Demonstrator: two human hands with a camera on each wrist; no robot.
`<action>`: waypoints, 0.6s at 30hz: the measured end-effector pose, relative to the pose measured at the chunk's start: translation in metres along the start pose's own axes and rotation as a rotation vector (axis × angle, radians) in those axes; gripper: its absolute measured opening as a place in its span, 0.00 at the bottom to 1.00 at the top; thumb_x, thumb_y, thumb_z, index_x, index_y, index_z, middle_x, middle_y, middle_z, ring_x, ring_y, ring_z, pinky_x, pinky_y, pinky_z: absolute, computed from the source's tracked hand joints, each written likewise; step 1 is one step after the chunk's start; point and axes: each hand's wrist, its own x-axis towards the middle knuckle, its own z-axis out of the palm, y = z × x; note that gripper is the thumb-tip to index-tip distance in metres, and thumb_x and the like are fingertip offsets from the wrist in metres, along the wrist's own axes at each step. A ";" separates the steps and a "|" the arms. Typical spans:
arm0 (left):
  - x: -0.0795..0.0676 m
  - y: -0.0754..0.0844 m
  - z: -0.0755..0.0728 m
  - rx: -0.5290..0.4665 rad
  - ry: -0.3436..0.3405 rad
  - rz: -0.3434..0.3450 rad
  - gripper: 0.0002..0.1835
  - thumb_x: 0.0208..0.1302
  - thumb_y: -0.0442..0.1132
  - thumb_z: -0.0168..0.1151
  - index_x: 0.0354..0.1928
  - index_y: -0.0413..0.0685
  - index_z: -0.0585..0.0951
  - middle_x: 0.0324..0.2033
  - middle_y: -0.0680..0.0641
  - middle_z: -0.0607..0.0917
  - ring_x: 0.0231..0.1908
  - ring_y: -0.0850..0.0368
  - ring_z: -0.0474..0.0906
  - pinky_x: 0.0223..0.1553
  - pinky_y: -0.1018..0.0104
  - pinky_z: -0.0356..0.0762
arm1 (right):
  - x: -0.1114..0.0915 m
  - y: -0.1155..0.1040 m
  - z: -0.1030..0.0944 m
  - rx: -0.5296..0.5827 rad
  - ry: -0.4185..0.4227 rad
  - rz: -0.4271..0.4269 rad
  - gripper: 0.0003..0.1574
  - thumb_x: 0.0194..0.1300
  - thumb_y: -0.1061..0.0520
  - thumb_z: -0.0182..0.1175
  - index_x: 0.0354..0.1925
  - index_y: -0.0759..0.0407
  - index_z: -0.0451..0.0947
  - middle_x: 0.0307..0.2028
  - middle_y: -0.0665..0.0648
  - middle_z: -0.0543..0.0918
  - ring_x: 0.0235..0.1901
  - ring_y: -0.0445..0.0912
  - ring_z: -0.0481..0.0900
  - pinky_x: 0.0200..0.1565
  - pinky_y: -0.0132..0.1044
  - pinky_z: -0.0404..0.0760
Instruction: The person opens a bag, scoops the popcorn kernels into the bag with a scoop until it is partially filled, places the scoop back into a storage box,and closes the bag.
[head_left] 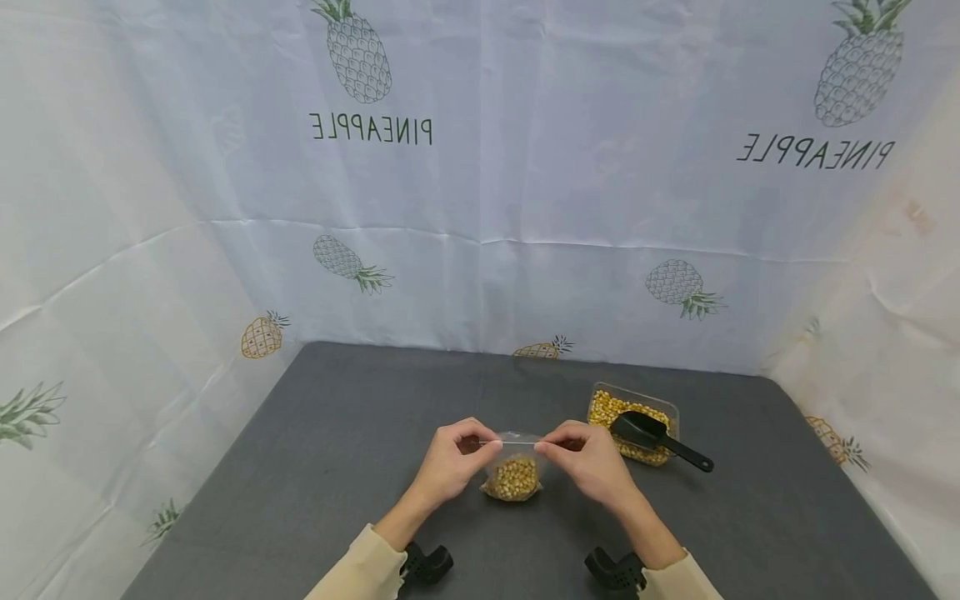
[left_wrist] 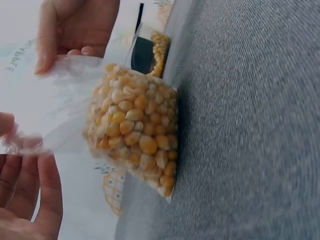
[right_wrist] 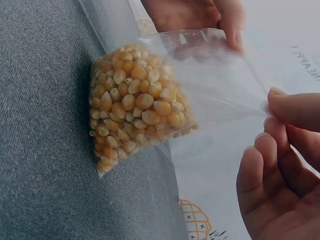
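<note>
A clear plastic zip bag (head_left: 513, 477) stands on the grey table, its lower part filled with yellow corn kernels (right_wrist: 140, 95). My left hand (head_left: 447, 461) pinches the left end of the bag's top edge between thumb and fingers. At the opposite end, my right hand (head_left: 588, 460) pinches the same edge. Between them the top is drawn out in a straight line. In the right wrist view, the thumb and index finger of the right hand (right_wrist: 285, 150) meet at the bag's corner. The bag's bottom rests on the cloth.
Right of the bag stands a clear rectangular tub (head_left: 636, 390) of corn kernels. A black scoop (head_left: 660, 437) lies across it, its handle jutting over the near right side. Grey cloth (head_left: 360, 408) covers the table, and pineapple-print curtains (head_left: 480, 192) hang behind and at both sides.
</note>
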 end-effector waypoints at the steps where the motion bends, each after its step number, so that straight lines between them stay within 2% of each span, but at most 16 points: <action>1: 0.000 -0.006 -0.001 0.005 0.003 -0.001 0.02 0.66 0.26 0.66 0.38 0.36 0.86 0.33 0.40 0.85 0.30 0.66 0.78 0.33 0.68 0.79 | 0.000 0.000 0.000 0.001 0.001 0.002 0.05 0.63 0.53 0.73 0.35 0.53 0.90 0.33 0.52 0.85 0.31 0.47 0.82 0.33 0.38 0.80; 3: -0.002 -0.012 -0.003 0.008 0.006 -0.006 0.02 0.67 0.27 0.66 0.39 0.36 0.86 0.34 0.41 0.86 0.30 0.65 0.79 0.33 0.67 0.80 | 0.000 0.001 0.000 0.002 0.003 -0.001 0.05 0.63 0.54 0.72 0.35 0.55 0.90 0.32 0.52 0.85 0.30 0.46 0.81 0.32 0.37 0.79; 7: -0.003 -0.014 -0.006 -0.004 0.005 -0.011 0.03 0.68 0.30 0.67 0.40 0.37 0.86 0.35 0.42 0.86 0.31 0.60 0.82 0.34 0.65 0.82 | 0.000 0.001 0.000 0.009 -0.007 -0.025 0.08 0.64 0.56 0.71 0.37 0.61 0.89 0.30 0.55 0.84 0.26 0.46 0.78 0.28 0.37 0.77; 12: -0.003 -0.012 -0.010 -0.089 -0.010 -0.034 0.07 0.68 0.34 0.68 0.40 0.35 0.86 0.34 0.40 0.86 0.32 0.51 0.86 0.35 0.56 0.85 | -0.001 -0.001 -0.001 0.024 -0.018 -0.023 0.09 0.65 0.57 0.70 0.38 0.64 0.87 0.31 0.63 0.83 0.25 0.54 0.78 0.27 0.37 0.76; 16: -0.003 -0.011 -0.012 -0.139 -0.025 -0.050 0.06 0.68 0.33 0.67 0.40 0.34 0.85 0.34 0.37 0.86 0.32 0.51 0.87 0.36 0.48 0.85 | -0.001 -0.001 -0.003 0.018 -0.031 -0.007 0.09 0.66 0.57 0.69 0.39 0.65 0.87 0.31 0.68 0.83 0.26 0.54 0.79 0.28 0.37 0.77; 18: -0.003 -0.011 -0.013 -0.155 -0.032 -0.055 0.06 0.69 0.32 0.66 0.40 0.33 0.85 0.34 0.35 0.86 0.32 0.53 0.88 0.36 0.47 0.85 | -0.001 -0.001 -0.004 0.018 -0.038 -0.009 0.11 0.67 0.58 0.68 0.40 0.66 0.87 0.31 0.69 0.82 0.26 0.52 0.79 0.28 0.38 0.77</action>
